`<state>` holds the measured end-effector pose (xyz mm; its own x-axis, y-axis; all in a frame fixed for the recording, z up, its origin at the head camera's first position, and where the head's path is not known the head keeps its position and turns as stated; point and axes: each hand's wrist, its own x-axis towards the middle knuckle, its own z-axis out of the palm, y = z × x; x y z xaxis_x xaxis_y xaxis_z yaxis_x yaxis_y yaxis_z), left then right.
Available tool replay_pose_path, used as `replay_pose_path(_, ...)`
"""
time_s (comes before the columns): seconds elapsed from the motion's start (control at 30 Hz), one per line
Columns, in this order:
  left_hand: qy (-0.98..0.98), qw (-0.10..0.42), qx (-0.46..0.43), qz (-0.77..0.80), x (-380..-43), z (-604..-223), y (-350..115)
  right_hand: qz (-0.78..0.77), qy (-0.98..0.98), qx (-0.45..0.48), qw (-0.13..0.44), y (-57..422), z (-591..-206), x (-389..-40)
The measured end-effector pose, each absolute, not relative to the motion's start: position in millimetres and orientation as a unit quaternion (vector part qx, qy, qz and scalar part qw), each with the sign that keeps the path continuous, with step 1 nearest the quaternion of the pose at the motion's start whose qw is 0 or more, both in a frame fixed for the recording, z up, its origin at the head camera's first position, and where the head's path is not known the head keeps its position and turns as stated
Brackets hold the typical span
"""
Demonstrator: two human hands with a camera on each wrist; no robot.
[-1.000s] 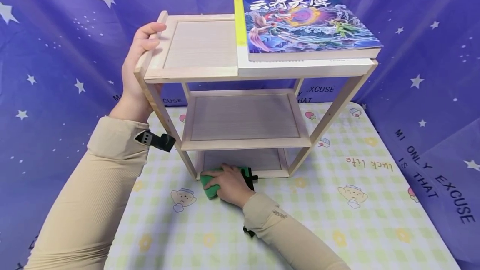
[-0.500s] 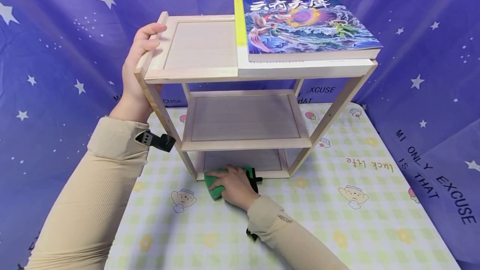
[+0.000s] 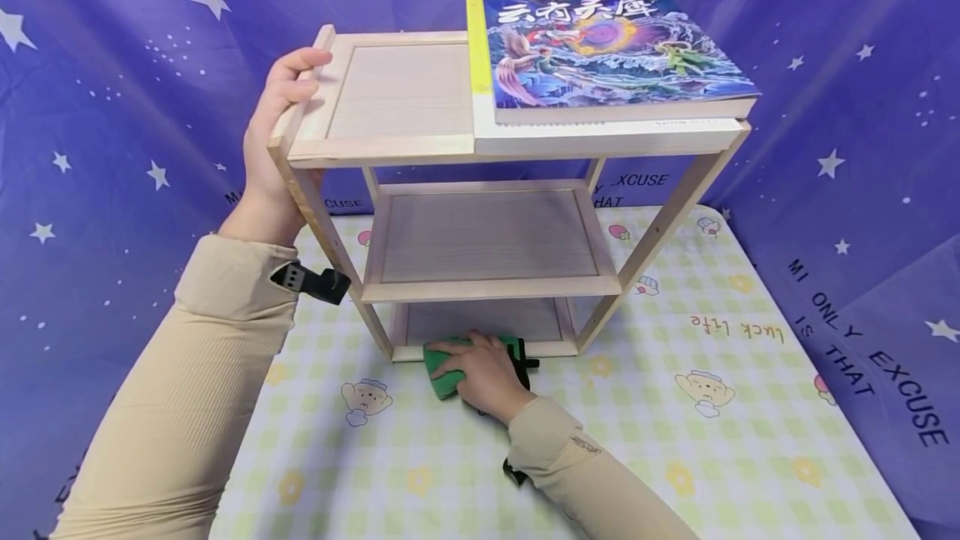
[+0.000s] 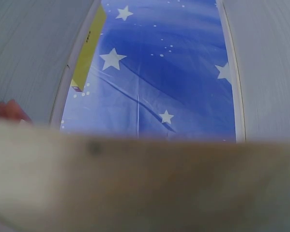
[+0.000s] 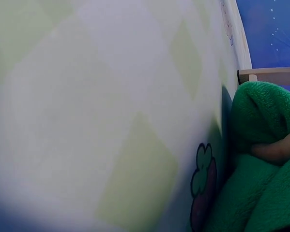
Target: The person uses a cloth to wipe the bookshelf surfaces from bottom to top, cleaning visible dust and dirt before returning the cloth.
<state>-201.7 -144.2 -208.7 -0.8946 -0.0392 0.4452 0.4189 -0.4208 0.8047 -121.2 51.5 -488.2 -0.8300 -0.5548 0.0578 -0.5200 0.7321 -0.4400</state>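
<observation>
A pale wooden three-tier shelf rack (image 3: 491,287) stands upright on the table. My left hand (image 3: 273,127) grips the left end of its top board, fingers over the edge. In the left wrist view, a blurred wooden upright (image 4: 149,183) fills the lower part, with a fingertip (image 4: 11,111) at the left. My right hand (image 3: 483,369) holds a green plush cloth (image 3: 444,382) against the front rail of the bottom shelf. In the right wrist view, the thumb (image 5: 278,149) sinks into folds of the cloth; the other fingers are hidden there.
Two stacked books lie on the right half of the top board: a blue illustrated one (image 3: 611,57) above a yellow-and-white one (image 3: 478,44). A checked tablecloth (image 3: 637,465) covers the table. Purple star-patterned curtain (image 3: 135,148) surrounds the back and sides.
My right hand and the green cloth have slid to the right along the bottom shelf's front rail. The left hand keeps its grip, and the rack stays in place.
</observation>
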Motion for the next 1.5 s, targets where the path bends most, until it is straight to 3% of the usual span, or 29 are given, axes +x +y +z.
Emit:
replay_pose_path(0.93, -0.518, 0.146, -0.189, -0.822, -204, -210, -144, -0.291, 0.924, -0.248, 0.026, 72, -490, -117)
replay_pose_path(1.5, -0.506, 0.126, -0.184, -0.833, -201, -208, -144, -0.317, 0.927, -0.2, 0.023, 85, -492, -116)
